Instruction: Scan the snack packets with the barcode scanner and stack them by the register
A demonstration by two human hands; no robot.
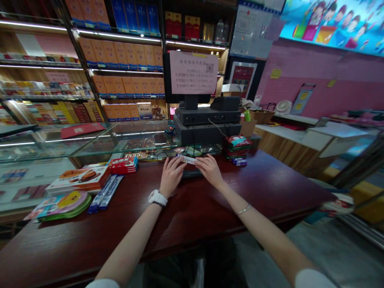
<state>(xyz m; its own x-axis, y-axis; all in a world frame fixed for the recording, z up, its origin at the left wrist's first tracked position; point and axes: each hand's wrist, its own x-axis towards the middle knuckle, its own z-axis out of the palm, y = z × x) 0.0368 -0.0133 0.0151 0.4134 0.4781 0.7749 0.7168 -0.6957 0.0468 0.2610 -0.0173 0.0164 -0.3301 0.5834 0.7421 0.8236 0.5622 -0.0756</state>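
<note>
My left hand (171, 175) and my right hand (210, 170) hold a slim white packet (189, 160) between them, one at each end. The packet has a purple end on the left and lies level just above the dark red wooden table (252, 192). Both hands have their fingers closed on it; its print is too small to read. Behind it are black cables (194, 146). Right of my right hand lie small purple packs (239, 162), in front of a stack of red and green packets (237, 146).
Left on the table are red packets (122, 165), an orange-and-white box (82, 178), long blue packets (106, 193) and a round colourful pack (64, 204). A glass display case (132, 130) and a black register (207, 126) with a paper sign (193, 74) stand behind.
</note>
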